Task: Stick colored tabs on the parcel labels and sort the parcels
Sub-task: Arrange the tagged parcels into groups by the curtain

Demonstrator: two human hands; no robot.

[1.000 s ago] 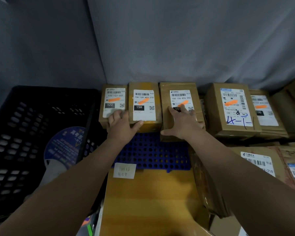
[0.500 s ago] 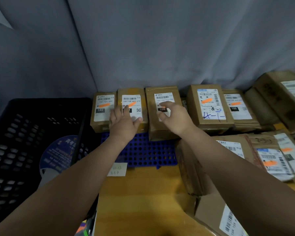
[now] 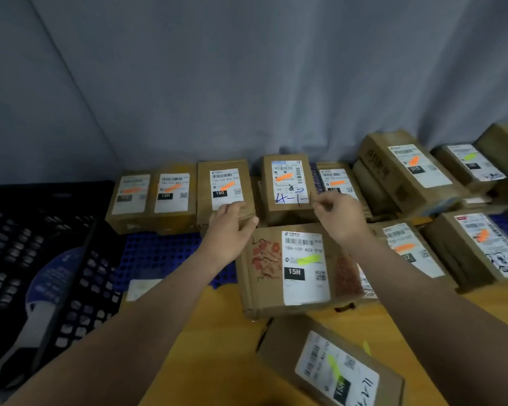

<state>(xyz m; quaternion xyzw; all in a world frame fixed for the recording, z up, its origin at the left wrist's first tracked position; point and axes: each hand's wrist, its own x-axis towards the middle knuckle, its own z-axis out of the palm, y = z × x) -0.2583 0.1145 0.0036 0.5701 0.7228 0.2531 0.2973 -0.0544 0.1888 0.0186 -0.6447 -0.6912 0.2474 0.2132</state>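
Right hand (image 3: pixel 339 218) now off 150 parcel (image 3: pixel 223 189), left hand (image 3: pixel 232 227) at edge

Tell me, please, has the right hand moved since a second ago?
Yes. The right hand has shifted rightward, off the 150 parcel that the left hand now touches, to the neighbouring parcel with blue handwriting.

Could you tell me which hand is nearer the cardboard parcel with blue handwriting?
Right: the right hand is by the handwritten cardboard parcel's near corner; the left hand touches the cardboard parcel marked 150.
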